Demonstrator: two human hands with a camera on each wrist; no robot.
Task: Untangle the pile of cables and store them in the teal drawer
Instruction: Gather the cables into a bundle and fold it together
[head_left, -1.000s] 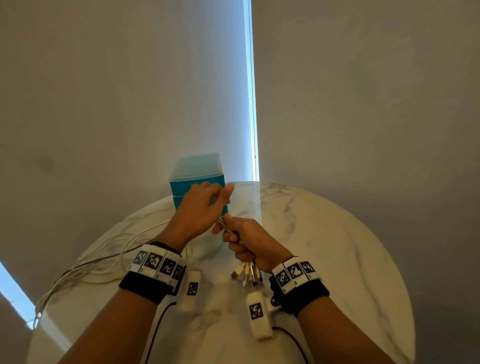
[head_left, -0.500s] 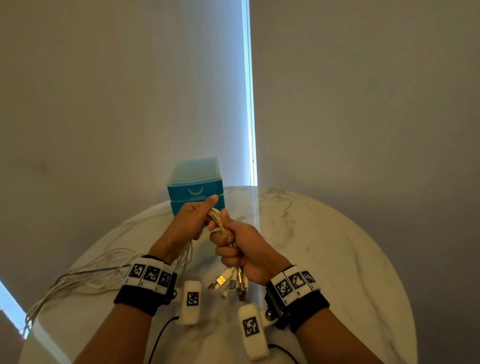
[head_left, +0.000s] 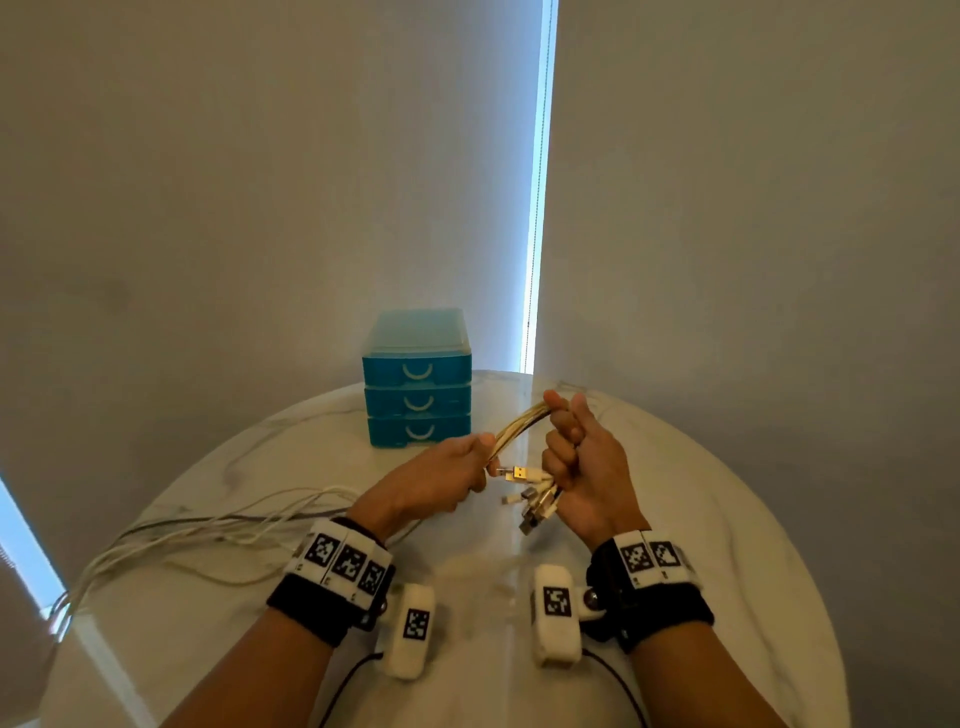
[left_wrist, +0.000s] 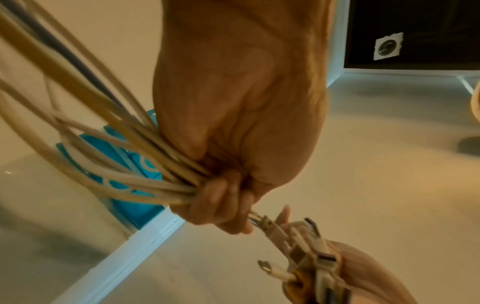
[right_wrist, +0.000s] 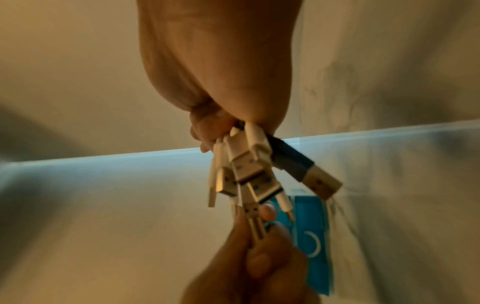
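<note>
We are standing at a round marble bench (head_left: 675, 519) set against plain grey walls, with a bright strip of daylight (head_left: 537, 208) showing at the corner between them. At the bench's far edge the teal drawer unit (head_left: 418, 379) is sitting with all three drawers closed, so nothing is stored yet. The white cables (head_left: 208, 530) are trailing off the bench's left side while we are gathering them into one bundle. Our left hand (head_left: 441, 480) is clenching around the strands, probably to keep them running parallel. Our right hand (head_left: 582, 462) is gripping the bundle just beside it, bending it into a loop, so the USB plugs (head_left: 535, 493) are hanging together below the fist, likely lined up for coiling.
</note>
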